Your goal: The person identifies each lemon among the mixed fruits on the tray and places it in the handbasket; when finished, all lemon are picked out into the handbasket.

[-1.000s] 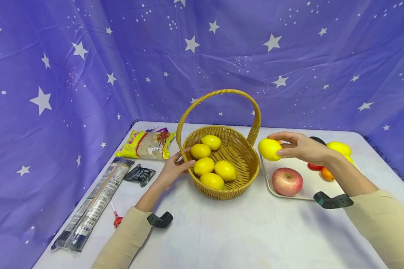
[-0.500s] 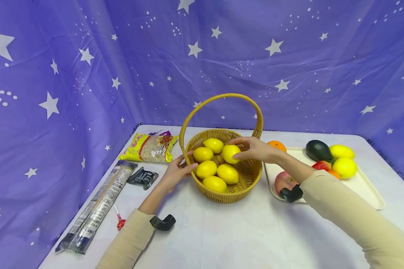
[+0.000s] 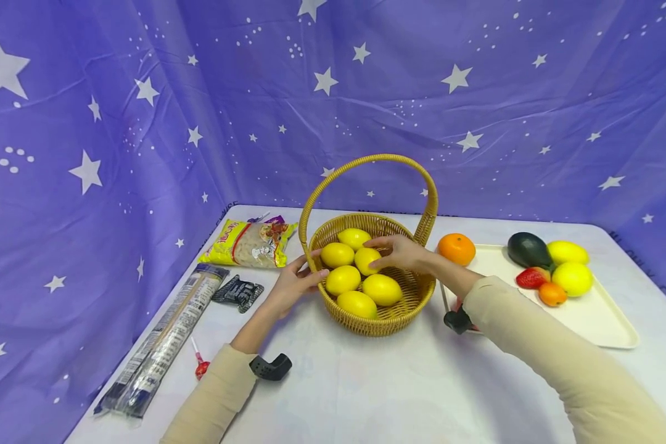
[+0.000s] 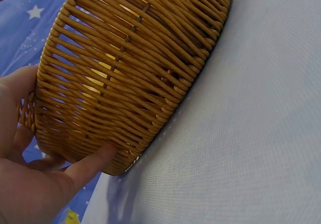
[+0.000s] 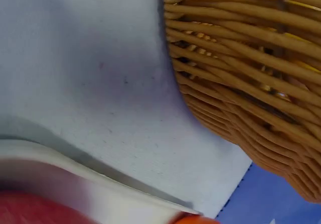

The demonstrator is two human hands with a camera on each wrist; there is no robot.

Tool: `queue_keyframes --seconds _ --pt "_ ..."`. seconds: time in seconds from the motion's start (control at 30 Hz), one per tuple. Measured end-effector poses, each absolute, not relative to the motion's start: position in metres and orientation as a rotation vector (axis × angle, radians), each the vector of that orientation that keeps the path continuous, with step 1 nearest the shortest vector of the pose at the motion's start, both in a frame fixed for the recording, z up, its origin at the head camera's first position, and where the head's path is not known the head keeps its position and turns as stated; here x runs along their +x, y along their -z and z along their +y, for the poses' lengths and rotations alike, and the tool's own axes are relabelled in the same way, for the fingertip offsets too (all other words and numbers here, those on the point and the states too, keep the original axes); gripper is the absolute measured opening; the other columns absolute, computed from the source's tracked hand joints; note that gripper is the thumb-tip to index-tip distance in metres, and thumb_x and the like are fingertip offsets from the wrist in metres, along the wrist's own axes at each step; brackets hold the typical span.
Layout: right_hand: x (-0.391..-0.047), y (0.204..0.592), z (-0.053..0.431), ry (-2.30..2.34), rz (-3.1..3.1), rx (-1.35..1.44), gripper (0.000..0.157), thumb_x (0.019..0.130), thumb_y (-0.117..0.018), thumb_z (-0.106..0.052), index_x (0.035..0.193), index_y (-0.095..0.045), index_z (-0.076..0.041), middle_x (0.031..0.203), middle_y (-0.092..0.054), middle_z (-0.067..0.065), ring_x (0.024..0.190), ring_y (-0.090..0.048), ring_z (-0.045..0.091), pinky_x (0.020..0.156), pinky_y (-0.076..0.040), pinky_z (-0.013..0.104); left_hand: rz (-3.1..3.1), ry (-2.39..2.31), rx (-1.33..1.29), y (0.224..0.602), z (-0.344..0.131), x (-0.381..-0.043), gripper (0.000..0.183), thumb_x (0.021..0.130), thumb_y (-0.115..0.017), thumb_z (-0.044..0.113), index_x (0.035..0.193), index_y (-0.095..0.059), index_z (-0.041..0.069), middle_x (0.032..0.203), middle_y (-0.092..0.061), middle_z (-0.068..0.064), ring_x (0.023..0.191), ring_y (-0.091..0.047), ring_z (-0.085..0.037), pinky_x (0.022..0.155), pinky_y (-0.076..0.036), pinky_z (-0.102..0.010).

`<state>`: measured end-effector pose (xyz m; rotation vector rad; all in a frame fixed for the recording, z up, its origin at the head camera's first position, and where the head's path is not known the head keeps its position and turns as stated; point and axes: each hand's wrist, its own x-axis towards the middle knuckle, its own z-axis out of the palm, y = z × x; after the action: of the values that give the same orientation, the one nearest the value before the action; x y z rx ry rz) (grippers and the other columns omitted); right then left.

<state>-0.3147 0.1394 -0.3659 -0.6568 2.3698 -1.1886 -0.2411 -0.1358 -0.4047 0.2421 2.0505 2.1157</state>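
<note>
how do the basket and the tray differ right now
The basket is round, woven and golden brown; the tray is smooth and cream, with straighter edges. The basket has a tall arched handle and deep sides, while the tray is shallow and shows no handle. Six lemons show inside the basket; the tray holds mixed fruit, including an avocado and a strawberry. Both stand on the white table and contain yellow fruit.

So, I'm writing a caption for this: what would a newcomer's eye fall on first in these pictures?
Probably the tall-handled wicker basket on the white table, holding six lemons, with the left hand on its side and the right hand inside, pinching one. Behind the table, the purple curtain with white stars fills the upper head view. On the cream tray to the basket's right, a red strawberry stands out.
</note>
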Motion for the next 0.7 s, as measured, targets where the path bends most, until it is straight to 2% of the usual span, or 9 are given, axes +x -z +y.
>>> queue_keyframes --seconds 0.13,0.4,0.6,0.7 --pt "-0.314 0.37 0.14 1.182 2.366 -0.641 0.056 0.088 -0.073 -0.015 0.139 -0.052 -0.005 0.146 -0.043 0.018 0.133 -0.037 0.038 0.106 -0.039 0.05 2.05 -2.11 0.241 0.406 -0.136 -0.242 0.059 0.095 -0.063 0.011 0.148 -0.038 0.007 0.149 -0.034 -0.023 0.129 -0.046 -0.034 0.092 -0.053 -0.038" --pt "-0.314 0.356 0.155 1.232 2.25 -0.694 0.056 0.09 -0.069 -0.009 0.141 -0.047 -0.001 0.144 -0.045 0.018 0.128 -0.046 0.036 0.103 -0.044 0.042 2.041 -2.112 0.251 0.406 -0.136 -0.241 0.06 0.095 -0.063 0.011 0.148 -0.037 0.006 0.149 -0.034 -0.023 0.127 -0.047 -0.035 0.092 -0.053 -0.039" --pt "-0.311 0.334 0.18 1.244 2.184 -0.726 0.055 0.095 -0.064 -0.016 0.144 -0.044 -0.003 0.144 -0.045 0.018 0.133 -0.041 0.033 0.108 -0.038 0.045 2.039 -2.116 0.244 0.405 -0.135 -0.242 0.06 0.095 -0.063 0.011 0.148 -0.037 0.007 0.149 -0.035 -0.023 0.128 -0.046 -0.035 0.092 -0.053 -0.04" --pt "-0.31 0.319 0.197 1.228 2.167 -0.759 0.057 0.095 -0.064 -0.02 0.145 -0.042 -0.003 0.144 -0.045 0.019 0.132 -0.042 0.033 0.108 -0.038 0.042 2.036 -2.114 0.247 0.404 -0.136 -0.242 0.06 0.095 -0.063 0.011 0.149 -0.036 0.006 0.149 -0.035 -0.023 0.128 -0.046 -0.035 0.092 -0.053 -0.038"
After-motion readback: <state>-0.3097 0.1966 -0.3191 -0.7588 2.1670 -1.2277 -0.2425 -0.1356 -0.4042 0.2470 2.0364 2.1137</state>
